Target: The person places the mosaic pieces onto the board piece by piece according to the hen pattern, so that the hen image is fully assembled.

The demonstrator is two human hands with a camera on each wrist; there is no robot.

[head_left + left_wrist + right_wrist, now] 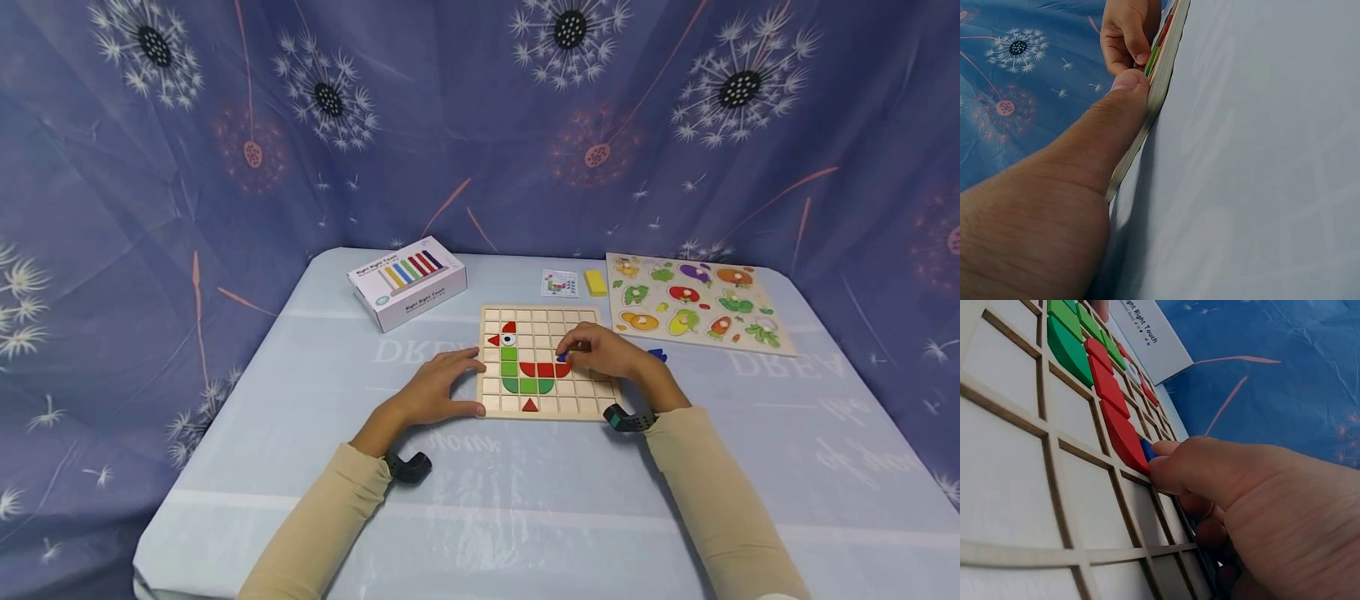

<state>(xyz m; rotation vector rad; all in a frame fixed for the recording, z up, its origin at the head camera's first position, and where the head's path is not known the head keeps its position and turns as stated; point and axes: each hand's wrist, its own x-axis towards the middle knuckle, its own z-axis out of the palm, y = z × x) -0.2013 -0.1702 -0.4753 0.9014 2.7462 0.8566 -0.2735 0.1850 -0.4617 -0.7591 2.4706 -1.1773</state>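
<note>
A wooden grid board (555, 417) lies on the table with red and green pieces set in its cells, forming a bird-like figure with an eye piece (508, 340). My right hand (606, 352) pinches a small blue piece (1147, 450) between thumb and index finger, just above the red row (537, 369). In the right wrist view the blue piece sits right beside the rounded red end piece (1124, 434). My left hand (435, 387) rests against the board's left edge, fingers relaxed, thumb at the near corner. A red triangle (529, 405) lies in the bottom row.
Beyond the board are a small pattern card (559, 283) and a yellow block (596, 282). A white box (408, 283) stands back left. At right lies a vegetable puzzle board (697, 304), with more blue pieces (657, 354) near its front edge, behind my right wrist.
</note>
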